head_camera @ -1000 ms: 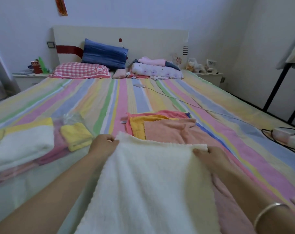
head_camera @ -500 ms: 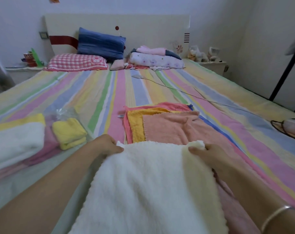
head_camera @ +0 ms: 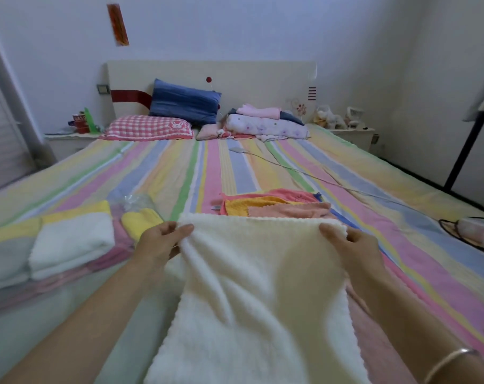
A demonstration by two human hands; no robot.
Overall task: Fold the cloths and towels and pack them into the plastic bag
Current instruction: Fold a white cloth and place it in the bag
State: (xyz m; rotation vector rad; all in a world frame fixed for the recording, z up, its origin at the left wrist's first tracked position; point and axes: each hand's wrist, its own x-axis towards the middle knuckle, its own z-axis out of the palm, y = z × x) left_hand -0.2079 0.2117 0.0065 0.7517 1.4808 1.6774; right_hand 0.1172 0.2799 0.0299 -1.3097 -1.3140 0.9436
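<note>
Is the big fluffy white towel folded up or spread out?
Spread out. The white towel stretches as one long sheet; the left hand and right hand pinch its two far corners.

We stretch both bare forearms forward, well apart. Our left hand (head_camera: 162,241) pinches the far left corner of the white towel (head_camera: 257,286) between thumb and curled fingers; our right hand (head_camera: 353,246) grips the far right corner, thumb on top. A thin bangle (head_camera: 448,363) circles our right wrist
</note>
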